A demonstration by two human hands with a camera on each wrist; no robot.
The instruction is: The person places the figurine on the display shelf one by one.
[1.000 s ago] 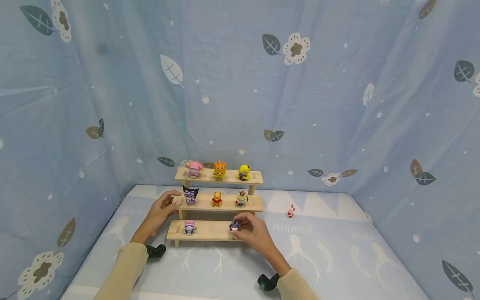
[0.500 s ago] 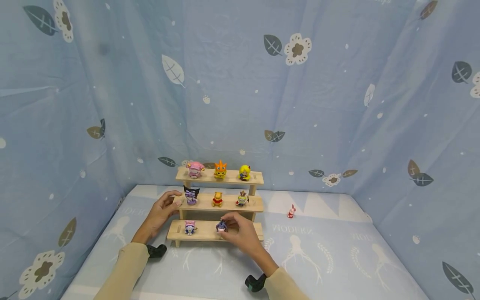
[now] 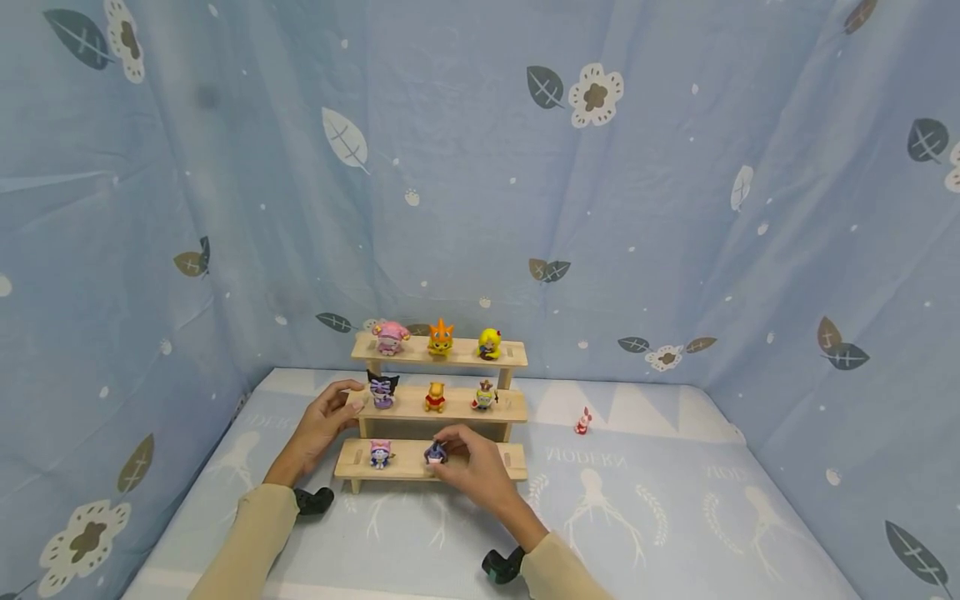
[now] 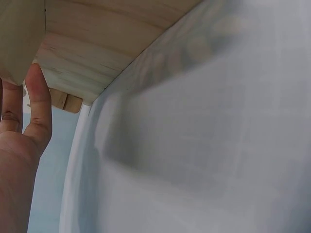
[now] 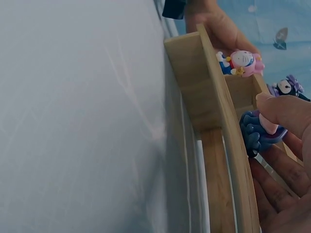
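A three-tier wooden display shelf stands on the table. My right hand pinches a dark blue donkey figurine between thumb and fingers, at the middle of the bottom tier. In the right wrist view the donkey figurine is at the board's edge; whether its base touches the wood cannot be told. My left hand grips the left end of the middle tier, with its fingers against the wood in the left wrist view. On the bottom tier's left sits a pink-hooded figurine.
The middle tier bears a purple-black figurine, a bear figurine and a crowned figurine. Pink, orange and yellow-haired figurines line the top. A red-and-white rabbit figurine stands right on the table. Patterned curtains surround it.
My right hand has carried the donkey figurine leftward along the bottom tier, from its right part to the middle. My left hand has stayed at the shelf's left end.
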